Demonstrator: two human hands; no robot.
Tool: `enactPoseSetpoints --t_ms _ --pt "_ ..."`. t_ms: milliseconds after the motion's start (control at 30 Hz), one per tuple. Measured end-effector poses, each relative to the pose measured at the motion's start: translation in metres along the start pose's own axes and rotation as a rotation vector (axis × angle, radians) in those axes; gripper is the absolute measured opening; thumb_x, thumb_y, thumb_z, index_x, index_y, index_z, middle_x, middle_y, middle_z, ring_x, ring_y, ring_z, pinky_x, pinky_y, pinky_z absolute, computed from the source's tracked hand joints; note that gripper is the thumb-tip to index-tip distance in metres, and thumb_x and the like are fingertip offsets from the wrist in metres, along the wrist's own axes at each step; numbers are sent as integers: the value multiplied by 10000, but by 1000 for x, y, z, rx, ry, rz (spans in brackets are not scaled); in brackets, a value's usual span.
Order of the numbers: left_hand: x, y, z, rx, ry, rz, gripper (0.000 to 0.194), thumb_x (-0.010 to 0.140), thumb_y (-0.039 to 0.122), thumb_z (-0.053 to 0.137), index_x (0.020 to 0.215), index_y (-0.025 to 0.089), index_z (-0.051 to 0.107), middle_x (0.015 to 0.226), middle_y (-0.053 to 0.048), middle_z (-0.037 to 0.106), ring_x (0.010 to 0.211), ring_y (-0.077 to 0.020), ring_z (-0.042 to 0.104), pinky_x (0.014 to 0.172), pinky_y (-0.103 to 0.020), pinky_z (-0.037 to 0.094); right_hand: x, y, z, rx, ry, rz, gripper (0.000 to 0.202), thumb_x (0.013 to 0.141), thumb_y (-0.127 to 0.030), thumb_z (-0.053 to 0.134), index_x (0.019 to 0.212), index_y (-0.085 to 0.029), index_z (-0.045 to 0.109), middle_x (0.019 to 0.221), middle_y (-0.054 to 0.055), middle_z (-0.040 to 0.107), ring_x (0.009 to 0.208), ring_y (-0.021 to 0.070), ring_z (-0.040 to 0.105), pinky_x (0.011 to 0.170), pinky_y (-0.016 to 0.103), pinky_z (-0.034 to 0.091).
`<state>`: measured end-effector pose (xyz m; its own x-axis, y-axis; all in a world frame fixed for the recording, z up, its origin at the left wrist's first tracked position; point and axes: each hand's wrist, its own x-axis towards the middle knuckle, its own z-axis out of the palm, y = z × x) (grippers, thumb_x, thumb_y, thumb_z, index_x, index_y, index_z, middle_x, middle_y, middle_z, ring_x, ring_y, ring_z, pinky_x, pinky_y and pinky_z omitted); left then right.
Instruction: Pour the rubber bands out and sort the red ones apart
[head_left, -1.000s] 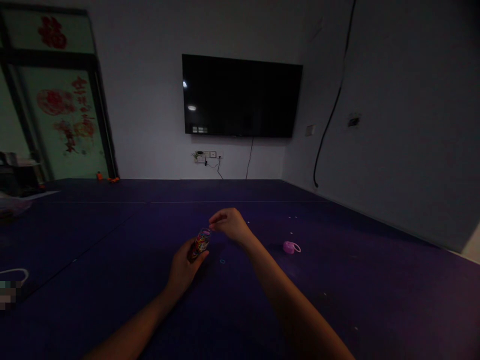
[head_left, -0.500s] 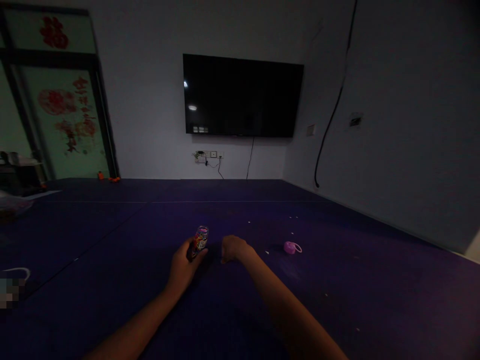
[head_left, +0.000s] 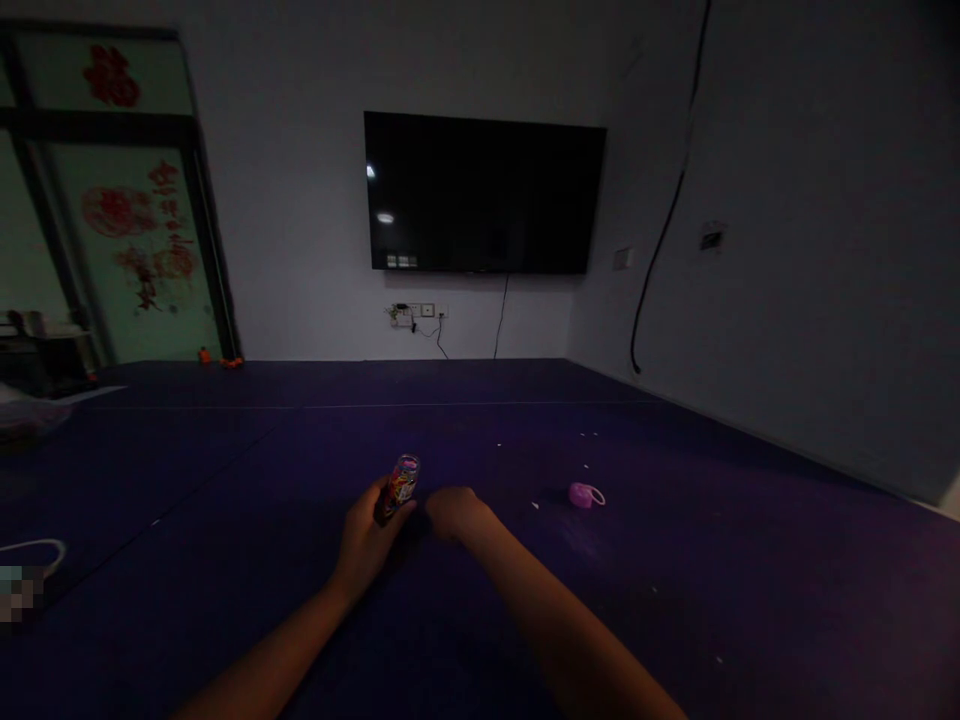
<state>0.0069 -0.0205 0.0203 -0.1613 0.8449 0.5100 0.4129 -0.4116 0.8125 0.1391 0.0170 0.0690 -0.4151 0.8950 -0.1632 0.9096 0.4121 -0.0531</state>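
My left hand (head_left: pixel 367 530) is wrapped round a small clear bottle (head_left: pixel 403 482) with a colourful label. The bottle tilts slightly, its uncapped mouth upward, and something pink shows inside near the top. Just right of it is my right hand (head_left: pixel 457 513), back upward and fingers curled down out of sight. Whatever those fingers hold, if anything, is hidden. A pink cap (head_left: pixel 580 495) with a ring-shaped loop lies on the dark purple floor (head_left: pixel 450 620), to the right of both hands.
Small white scraps (head_left: pixel 535 505) dot the floor around the cap. At the left edge is a partly visible object with a white loop (head_left: pixel 37 545). A television (head_left: pixel 487 195) hangs on the far wall, and a black cable (head_left: pixel 660 245) runs down the right wall.
My right hand has shifted left and slightly down, closer to the bottle. My left hand and the bottle have barely moved; the cap lies where it was.
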Motion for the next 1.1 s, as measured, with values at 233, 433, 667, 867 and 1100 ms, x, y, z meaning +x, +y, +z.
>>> enactPoseSetpoints --t_ms 233,433,667,867,1100 --pt "2 -4 1 65 21 47 432 700 445 637 1034 172 631 922 -75 704 819 -250 665 744 -368 527 -10 24 -40 70 206 -69 279 851 -148 469 1070 -135 641 1084 141 670 1004 222 626 765 247 463" --pt "1 -7 5 78 25 104 364 697 400 651 999 196 633 939 -75 707 817 -249 671 761 -384 535 -12 25 -50 308 381 -246 188 818 -159 514 909 -180 676 937 43 699 845 156 627 671 198 409" --pt "2 -13 4 98 25 136 370 706 407 646 1006 191 630 947 -82 704 826 -250 672 764 -390 537 -8 29 -51 487 415 -302 167 786 -118 543 806 -156 705 828 36 692 758 127 610 631 191 400" --pt "2 -15 5 85 43 123 397 709 419 647 1034 191 624 982 -83 697 865 -252 666 785 -395 529 -2 43 -49 681 367 -309 273 665 -277 758 889 -136 691 733 16 645 649 107 569 583 204 400" --pt "2 -9 2 48 27 72 454 709 469 639 1047 166 619 971 -97 694 864 -260 659 781 -387 518 -2 55 -45 663 70 -208 237 542 -234 812 721 -142 686 592 -36 590 524 73 499 503 181 365"
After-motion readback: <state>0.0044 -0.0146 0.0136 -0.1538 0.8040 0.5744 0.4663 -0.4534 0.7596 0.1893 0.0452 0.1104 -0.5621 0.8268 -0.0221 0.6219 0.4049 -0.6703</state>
